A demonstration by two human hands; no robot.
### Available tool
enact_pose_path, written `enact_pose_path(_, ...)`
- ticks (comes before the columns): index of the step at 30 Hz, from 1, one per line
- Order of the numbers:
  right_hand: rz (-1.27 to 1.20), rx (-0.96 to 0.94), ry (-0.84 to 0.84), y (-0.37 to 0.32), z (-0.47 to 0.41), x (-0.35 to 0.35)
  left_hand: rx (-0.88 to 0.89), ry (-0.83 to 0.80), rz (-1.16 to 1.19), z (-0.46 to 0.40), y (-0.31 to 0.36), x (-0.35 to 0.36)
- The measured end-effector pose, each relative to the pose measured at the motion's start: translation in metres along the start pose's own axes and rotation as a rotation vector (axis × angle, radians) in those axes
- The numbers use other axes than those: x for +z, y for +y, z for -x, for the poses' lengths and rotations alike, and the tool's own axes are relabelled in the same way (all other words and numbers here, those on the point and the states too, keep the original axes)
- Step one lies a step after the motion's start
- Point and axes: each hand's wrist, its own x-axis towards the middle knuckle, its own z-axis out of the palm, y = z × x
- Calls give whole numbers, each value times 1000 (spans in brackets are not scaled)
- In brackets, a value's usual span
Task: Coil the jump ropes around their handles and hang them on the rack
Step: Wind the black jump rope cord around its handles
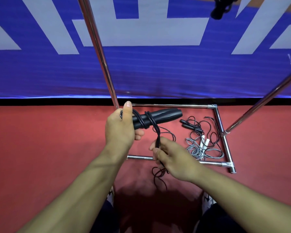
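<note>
Looks like a sports hall or gym. Red rubbery floor (57,148) underfoot, bordered by a large blue banner (158,73) with big white lettering along the far edge of the floor. Chrome tube rack (217,118) standing on that floor, with loose jump ropes (198,145) heaped inside its base frame.

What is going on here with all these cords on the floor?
A person is winding a black jump rope. The left hand grips the pair of black handles, which already carry a few turns of cord, while the right hand pinches the loose cord below them. A tail of rope dangles toward the red floor. Inside the metal rack's base, another black rope and a grey rope with white handles lie uncoiled.
</note>
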Motion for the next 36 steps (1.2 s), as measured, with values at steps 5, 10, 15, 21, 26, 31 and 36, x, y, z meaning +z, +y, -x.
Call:
enact_pose_path(5, 138, 11, 121, -2, -8, -10, 67, -62, -173, 0, 7, -3)
enact_pose_path(10, 118, -133, 271, -5, -11, -38, 120, -302, -286, 4, 9, -5)
enact_pose_path(15, -139, -246, 345, -11, -14, -52, 133, -491, -285, 4, 9, -11)
enact_pose_path(21, -29, -287, 384, -5, -15, -58, 233, -487, -530, 1, -5, -8)
enact_pose_path(26, 260, -437, 484, -12, -8, -57, 273, -115, -680, -5, -11, -6)
enact_pose_path(31, 605, -496, 336, -15, 6, -24, 132, 44, -334, -7, 0, -4)
enact_pose_path(36, 516, -358, 127, -14, 11, -16, 102, 90, -175, -6, 7, -6)
